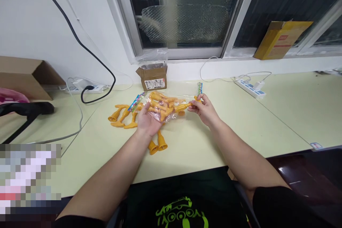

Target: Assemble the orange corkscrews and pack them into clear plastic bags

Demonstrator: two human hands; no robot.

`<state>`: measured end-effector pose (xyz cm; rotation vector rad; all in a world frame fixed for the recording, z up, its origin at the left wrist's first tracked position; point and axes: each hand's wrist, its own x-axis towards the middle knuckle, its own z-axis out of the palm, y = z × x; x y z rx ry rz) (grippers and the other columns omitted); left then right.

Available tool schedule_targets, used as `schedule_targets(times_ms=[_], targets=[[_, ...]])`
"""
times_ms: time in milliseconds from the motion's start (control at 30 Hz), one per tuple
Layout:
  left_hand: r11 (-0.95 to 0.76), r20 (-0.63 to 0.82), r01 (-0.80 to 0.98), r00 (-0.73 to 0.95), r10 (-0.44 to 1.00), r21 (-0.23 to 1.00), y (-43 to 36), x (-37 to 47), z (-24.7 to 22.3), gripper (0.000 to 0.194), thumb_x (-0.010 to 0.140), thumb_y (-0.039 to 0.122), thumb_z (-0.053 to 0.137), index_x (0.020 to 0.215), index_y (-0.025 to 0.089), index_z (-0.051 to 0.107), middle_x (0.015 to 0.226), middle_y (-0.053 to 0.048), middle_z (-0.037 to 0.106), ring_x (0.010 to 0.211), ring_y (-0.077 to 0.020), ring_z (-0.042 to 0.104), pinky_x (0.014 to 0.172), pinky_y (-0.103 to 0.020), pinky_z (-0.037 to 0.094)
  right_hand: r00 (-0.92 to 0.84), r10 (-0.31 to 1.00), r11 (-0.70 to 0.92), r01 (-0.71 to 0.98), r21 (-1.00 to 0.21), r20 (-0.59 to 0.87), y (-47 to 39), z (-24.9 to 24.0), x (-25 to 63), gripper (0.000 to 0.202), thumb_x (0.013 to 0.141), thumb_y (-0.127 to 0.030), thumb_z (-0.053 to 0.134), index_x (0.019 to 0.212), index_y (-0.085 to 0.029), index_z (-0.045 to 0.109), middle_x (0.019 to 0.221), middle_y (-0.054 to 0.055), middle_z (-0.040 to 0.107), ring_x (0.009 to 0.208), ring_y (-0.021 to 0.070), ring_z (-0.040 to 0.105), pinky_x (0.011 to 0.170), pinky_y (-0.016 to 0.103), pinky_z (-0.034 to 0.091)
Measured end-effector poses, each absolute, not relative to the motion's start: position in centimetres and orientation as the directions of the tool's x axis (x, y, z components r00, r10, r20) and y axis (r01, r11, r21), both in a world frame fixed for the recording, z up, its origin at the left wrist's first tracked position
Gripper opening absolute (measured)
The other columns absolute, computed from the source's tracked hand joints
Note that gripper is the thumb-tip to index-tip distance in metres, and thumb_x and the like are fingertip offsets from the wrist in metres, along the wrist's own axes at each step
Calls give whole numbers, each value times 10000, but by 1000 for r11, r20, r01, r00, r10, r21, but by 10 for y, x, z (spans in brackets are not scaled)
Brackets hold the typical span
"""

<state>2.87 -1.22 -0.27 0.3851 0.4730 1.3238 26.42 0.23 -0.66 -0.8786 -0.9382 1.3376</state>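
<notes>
A clear plastic bag (157, 112) with a colourful printed header (136, 102) lies across my left hand (149, 120), whose thumb curls over its near side. Several orange-yellow plastic pieces (167, 108) show inside it. My right hand (204, 110) pinches one end of an orange-yellow plastic piece (182, 107), its ribbed body pointing left at the bag's right side. Whether that piece is within the bag I cannot tell. Similar pieces (124, 117), with flared ends and T-shaped grips, lie left of the bag. Two flared pieces (162, 141) rest below my left hand.
A small opened cardboard box (153, 78) stands behind the bag by the window. Power strips (251, 88) with cables sit along the wall on both sides. A larger carton (24, 73) and a black stand (32, 110) are at left. Another colourful header (200, 88) lies behind my right hand.
</notes>
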Motion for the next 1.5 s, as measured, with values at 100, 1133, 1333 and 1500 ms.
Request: schedule_targets(times_ms=[100, 1133, 1333, 1500], targets=[[168, -78, -842, 149, 986, 513, -13, 30, -1, 485, 1023, 395, 466, 1413, 144, 608, 1401, -178, 671, 1328, -352, 624, 1125, -599, 481, -12, 1000, 2, -503, -864, 9, 2, -3, 264, 405, 724, -229, 797, 840, -245, 410, 795, -48, 706, 736, 130, 755, 783, 289, 662], [-37, 13, -765, -37, 999, 643, -11, 34, -8, 184, 912, 260, 661, 1051, 174, 745, 1088, -90, 798, 1072, -235, 750, 888, -329, 600, -306, 932, -339, -538, -772, -196, -8, -9, 241, 271, 844, 9, 636, 1044, -156, 557, 880, 102, 794, 876, 185, 809, 840, 246, 653], [-56, 25, -738, -52, 998, 672, -10, 36, -11, 234, 873, 248, 716, 1097, 185, 741, 1112, -82, 798, 1148, -222, 727, 928, -306, 586, -527, 833, -426, -420, -801, -167, -9, -12, 243, 234, 877, -141, 744, 1096, -117, 668, 874, 74, 786, 780, 147, 784, 742, 211, 655], [31, 4, -706, 48, 999, 707, -11, 40, -13, 341, 847, 253, 763, 1176, 182, 711, 1158, -97, 791, 1184, -257, 720, 975, -369, 590, -426, 904, -84, -272, -959, 42, -9, -18, 239, 411, 750, -269, 881, 1110, -184, 704, 786, -24, 728, 658, 104, 690, 647, 221, 619]])
